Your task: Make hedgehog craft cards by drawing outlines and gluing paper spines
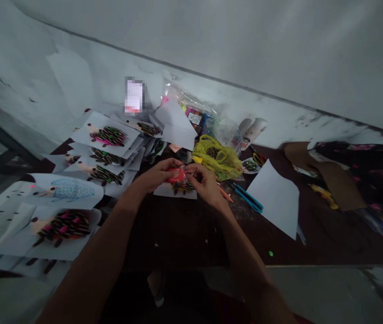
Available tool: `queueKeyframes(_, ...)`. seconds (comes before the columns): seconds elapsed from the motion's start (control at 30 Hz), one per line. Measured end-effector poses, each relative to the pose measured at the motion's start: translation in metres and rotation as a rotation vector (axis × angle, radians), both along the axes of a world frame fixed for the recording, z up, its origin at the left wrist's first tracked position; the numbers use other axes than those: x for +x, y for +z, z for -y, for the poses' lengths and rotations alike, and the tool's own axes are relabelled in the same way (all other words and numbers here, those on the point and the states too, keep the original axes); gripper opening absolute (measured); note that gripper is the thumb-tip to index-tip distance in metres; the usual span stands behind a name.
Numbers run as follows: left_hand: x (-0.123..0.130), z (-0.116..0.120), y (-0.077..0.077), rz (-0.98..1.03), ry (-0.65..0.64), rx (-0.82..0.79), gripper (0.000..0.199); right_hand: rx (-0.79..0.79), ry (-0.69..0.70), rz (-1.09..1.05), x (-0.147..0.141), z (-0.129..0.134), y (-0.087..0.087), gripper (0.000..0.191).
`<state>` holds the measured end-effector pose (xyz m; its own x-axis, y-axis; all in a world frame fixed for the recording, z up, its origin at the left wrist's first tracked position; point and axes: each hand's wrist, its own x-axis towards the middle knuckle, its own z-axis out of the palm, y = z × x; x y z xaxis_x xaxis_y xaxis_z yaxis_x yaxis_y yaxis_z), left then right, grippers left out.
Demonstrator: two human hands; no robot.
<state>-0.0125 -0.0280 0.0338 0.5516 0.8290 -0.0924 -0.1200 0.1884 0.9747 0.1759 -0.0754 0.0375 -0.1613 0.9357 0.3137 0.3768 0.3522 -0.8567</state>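
Red paper scrap (177, 176) pinched between both hands' fingers (191, 169)

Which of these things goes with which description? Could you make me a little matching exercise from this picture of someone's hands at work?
Things:
1. Plastic bag
2. Paper sheet
3. Hedgehog drawing
4. Small red piece

Descriptions:
A. Held between the left hand and right hand
B. Outlined in blue, towards the left of the view
C. Yellow and crumpled, just beyond the hands
D. White, lying to the right of the hands

Right pairs: 1-C, 2-D, 3-B, 4-A
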Motion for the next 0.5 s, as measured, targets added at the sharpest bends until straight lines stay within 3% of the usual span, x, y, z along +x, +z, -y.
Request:
queueKeyframes(0.2, 0.0008, 0.0026, 0.0038, -0.023, -0.026, 0.009, 0.033, -0.05, -0.025, -0.018, 0.0006, -0.0019, -0.0028, 0.009)
queueKeyframes(0.5, 0.0004, -0.0018, -0.003, -0.034, 0.031, 0.051, 0.039, -0.073, -0.017, -0.07, 0.0004, -0.0021, -0.005, 0.017)
